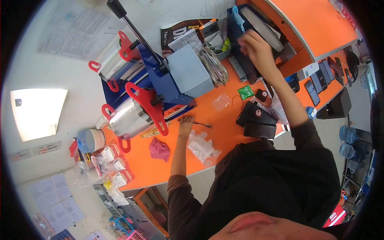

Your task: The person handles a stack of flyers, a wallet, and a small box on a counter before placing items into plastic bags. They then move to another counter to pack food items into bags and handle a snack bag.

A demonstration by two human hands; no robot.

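Observation:
My left hand (186,125) lies on the orange table (224,126) at the front of a blue machine (165,80), fingers stretched out and a little apart. A thin dark rod (203,124) with a black end sticks out beside its fingers. Just to its right is a clear plastic bag (201,146) with pale contents; a pink cloth (159,150) lies to its left. Raised in front of a dark blue box (234,30), my right hand (256,50) has curled fingers, close to a light blue cloth (238,18). Whatever they may hold is hidden.
The machine carries two silvery rolls (130,120) with red end pieces and a long black-knobbed lever (132,28). A pale stack (190,71) stands beside it. Right of centre are a black wallet (259,131) and a green packet (245,92). Several phones (312,92) line the table's right arm.

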